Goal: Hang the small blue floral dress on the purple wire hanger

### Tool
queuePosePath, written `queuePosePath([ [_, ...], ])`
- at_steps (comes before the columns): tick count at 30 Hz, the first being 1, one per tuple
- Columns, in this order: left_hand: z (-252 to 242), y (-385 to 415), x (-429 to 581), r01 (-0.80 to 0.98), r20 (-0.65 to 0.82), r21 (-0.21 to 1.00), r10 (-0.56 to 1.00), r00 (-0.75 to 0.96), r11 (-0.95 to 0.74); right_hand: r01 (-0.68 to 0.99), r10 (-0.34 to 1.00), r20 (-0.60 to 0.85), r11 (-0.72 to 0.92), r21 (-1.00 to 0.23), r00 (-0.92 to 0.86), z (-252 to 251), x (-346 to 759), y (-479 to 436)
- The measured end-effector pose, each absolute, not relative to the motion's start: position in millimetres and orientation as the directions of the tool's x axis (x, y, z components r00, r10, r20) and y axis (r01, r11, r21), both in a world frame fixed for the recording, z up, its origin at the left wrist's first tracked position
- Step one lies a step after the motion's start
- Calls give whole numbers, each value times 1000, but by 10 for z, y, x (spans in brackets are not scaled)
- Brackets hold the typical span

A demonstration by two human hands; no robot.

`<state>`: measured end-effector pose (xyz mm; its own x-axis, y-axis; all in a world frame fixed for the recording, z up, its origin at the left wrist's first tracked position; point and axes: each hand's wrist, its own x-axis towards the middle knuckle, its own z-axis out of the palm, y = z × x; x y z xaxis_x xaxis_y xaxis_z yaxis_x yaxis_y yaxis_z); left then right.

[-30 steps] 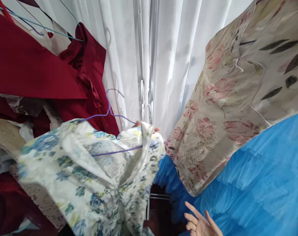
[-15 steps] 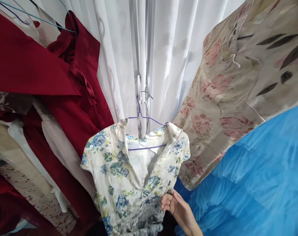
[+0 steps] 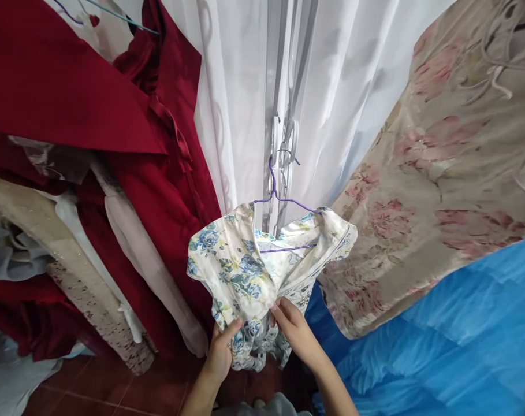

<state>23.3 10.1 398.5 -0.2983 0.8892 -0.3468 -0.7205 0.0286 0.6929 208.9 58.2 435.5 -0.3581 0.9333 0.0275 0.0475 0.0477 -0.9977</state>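
The left hand [image 3: 221, 353] was clamped on the lower left side of the white, blue-flowered garment [image 3: 240, 260], thumb on top; the right hand [image 3: 294, 325] gripped its front near the waist, fingers curled. The garment hung from a purple hanger [image 3: 274, 193], before white curtain panels [image 3: 245, 86]. The hanger's hook was at the pale door handles [image 3: 294, 138]; whether it caught one could not be told. Dark red clothing [image 3: 71, 86] hung leftward above reddish floor tiles [image 3: 101, 378]; rightward hung a beige, pink-flowered garment [image 3: 453, 144], with ruffled blue fabric [image 3: 453, 346] below.
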Motion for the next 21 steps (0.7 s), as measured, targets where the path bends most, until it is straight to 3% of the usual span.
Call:
queuePosePath([
  [2,3988,186,279,-646,-370,763,831,-415,17,47,931,53,75,-996,-360,4492,2005,669],
  [4,4032,291,244,-552,-296,831,791,-536,-63,35,933,37,54,-998,-359,4570,1994,721],
  [6,4088,371,168,-325,-73,913,686,-724,-246,30,946,0,10,-1000,-324,4590,2024,724],
  [8,4139,399,134,10,247,913,534,-808,-408,2,957,-51,-52,-999,-286,4573,2053,683],
  [9,4160,394,154,150,385,886,514,-766,-439,-22,958,-73,-82,-996,-278,4560,2058,652],
  [11,4188,357,274,298,527,850,672,-520,-435,-84,955,-99,-127,-988,-280,4538,2045,579],
  [14,4204,309,571,344,451,858,880,-148,-382,-165,960,-113,-159,-973,-257,4533,1995,485],
  [18,4195,339,841,349,426,862,899,-105,-368,-203,983,-94,-125,-971,-158,4636,1975,475],
  [21,4154,381,856,422,441,808,897,29,-411,-310,1000,-10,-6,-951,12,4913,2001,614],
])
